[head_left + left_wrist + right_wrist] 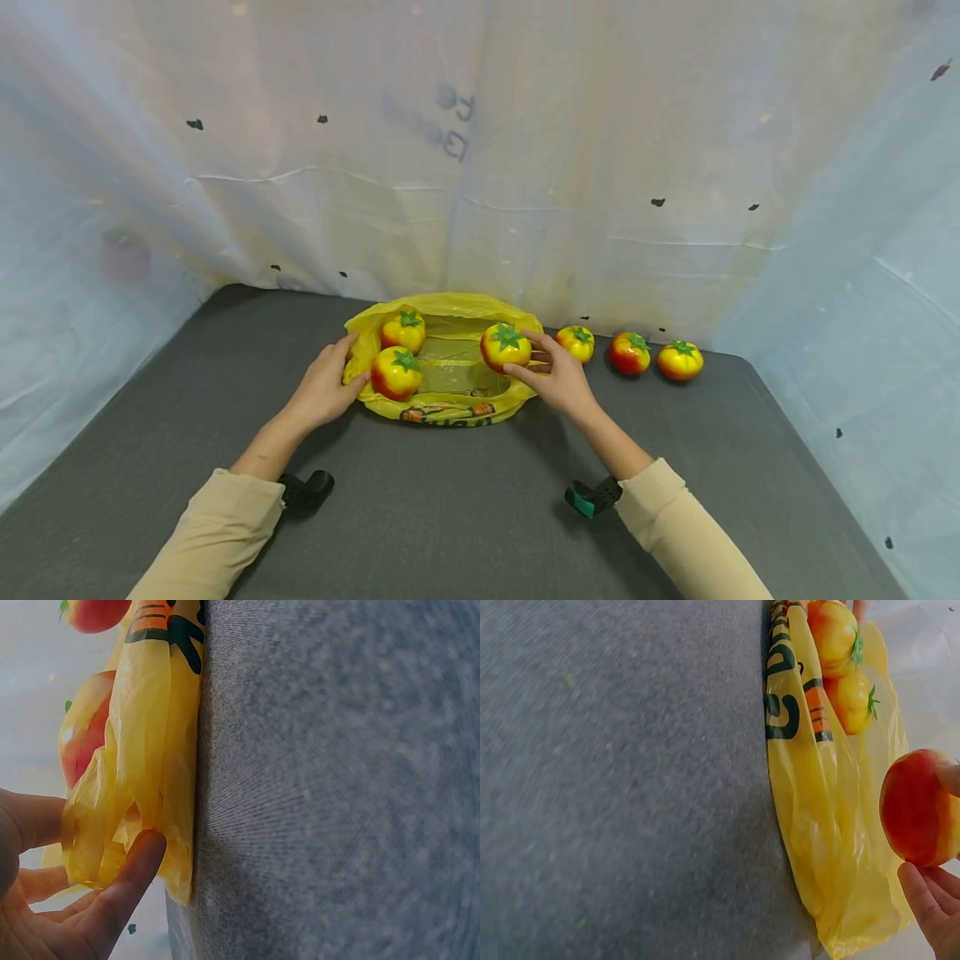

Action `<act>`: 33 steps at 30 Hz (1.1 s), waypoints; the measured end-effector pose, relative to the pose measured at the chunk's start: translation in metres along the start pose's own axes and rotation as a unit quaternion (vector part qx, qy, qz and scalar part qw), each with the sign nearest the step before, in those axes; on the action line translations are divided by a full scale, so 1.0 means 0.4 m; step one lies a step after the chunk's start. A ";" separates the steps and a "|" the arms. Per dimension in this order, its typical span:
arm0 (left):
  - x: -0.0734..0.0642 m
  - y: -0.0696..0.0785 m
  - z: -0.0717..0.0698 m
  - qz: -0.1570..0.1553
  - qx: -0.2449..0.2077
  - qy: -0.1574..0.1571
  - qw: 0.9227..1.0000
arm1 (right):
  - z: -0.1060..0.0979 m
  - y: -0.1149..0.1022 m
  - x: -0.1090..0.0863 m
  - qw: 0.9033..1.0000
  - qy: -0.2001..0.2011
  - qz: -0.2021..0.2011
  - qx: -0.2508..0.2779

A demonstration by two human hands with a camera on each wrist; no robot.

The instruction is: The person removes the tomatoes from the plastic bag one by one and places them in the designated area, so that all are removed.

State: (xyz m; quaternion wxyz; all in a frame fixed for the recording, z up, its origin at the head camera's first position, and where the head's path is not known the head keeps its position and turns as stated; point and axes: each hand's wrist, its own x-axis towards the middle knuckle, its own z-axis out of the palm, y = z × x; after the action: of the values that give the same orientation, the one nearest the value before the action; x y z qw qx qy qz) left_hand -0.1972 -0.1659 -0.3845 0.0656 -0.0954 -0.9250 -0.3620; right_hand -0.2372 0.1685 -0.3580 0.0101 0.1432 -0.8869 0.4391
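A yellow plastic bag (pixel 442 304) lies with its mouth spread wide, dark print and orange marks on its front. My left hand (pixel 324 385) grips the bag's left rim, the plastic between thumb and fingers in the left wrist view. Inside, at the left end, sit two red-and-yellow tomatoes with green tops, a rear tomato (pixel 402 333) and a front tomato (pixel 394 375). My right hand (pixel 558 379) holds another tomato (pixel 504 348) over the right part of the bag's mouth. In the right wrist view this held tomato (pixel 915 810) shows its red side, between thumb and fingers.
Right of the bag, a near tomato (pixel 576 342), a redder middle tomato (pixel 628 353) and a far-right tomato (pixel 679 361) stand in a row on the dark grey table (pixel 450 508). A pale plastic sheet (pixel 555 167) hangs behind the table and along both sides.
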 end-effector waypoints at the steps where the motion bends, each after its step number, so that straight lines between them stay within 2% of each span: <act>1: 0.000 -0.002 0.001 0.001 -0.002 0.001 1.000 | -0.002 0.003 -0.001 1.000 0.001 0.001 0.000; 8: -0.002 -0.012 0.007 0.026 -0.006 0.022 0.999 | -0.017 0.021 -0.017 1.000 0.005 0.014 -0.005; 15: -0.002 -0.004 0.001 0.002 -0.008 0.001 1.000 | -0.041 0.024 -0.038 1.000 0.007 0.018 -0.009; 33: 0.001 -0.001 -0.001 0.005 0.001 0.001 1.000 | -0.092 0.075 -0.084 0.999 0.031 0.031 -0.016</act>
State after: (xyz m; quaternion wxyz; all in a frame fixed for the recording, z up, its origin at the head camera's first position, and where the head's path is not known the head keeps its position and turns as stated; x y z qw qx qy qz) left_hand -0.1975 -0.1662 -0.3845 0.0685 -0.1000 -0.9248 -0.3606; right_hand -0.2170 0.2226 -0.3636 0.0266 0.1015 -0.8970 0.4295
